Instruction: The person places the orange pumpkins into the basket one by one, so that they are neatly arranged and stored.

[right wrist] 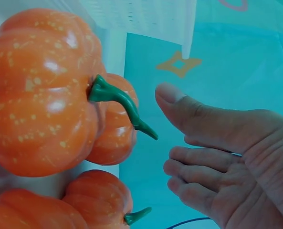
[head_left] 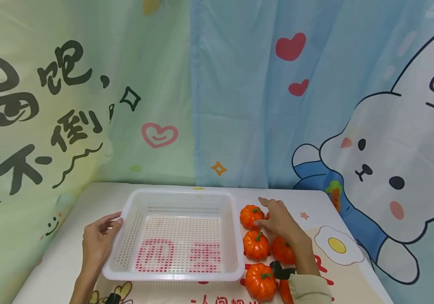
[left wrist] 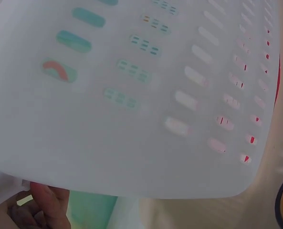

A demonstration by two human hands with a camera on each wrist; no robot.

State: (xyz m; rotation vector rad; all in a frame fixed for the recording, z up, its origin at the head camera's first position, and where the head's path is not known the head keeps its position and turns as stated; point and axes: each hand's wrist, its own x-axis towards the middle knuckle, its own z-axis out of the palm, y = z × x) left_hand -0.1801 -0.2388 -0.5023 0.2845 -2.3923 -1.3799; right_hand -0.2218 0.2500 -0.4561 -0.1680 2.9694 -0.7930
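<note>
A white plastic basket [head_left: 183, 276] with perforated sides and base stands on the table with nothing in it. My left hand [head_left: 99, 241] is at its left rim, the thumb and curled fingers pinching the edge; the left wrist view shows the thumb [left wrist: 48, 202] against that rim. My right hand [head_left: 283, 221] hovers over the far small orange pumpkins [head_left: 252, 216], thumb and fingers spread apart and holding nothing. In the right wrist view a pumpkin with a green stem [right wrist: 46, 95] lies beside the open hand [right wrist: 227, 167]. Part of the pumpkin group is hidden beneath the right hand and forearm.
Several pumpkins, among them a near one [head_left: 260, 283], stand in two rows along the basket's right side. The tabletop [head_left: 65, 270] carries printed characters and a fried-egg picture [head_left: 338, 245]. A printed curtain [head_left: 232, 93] hangs behind the table.
</note>
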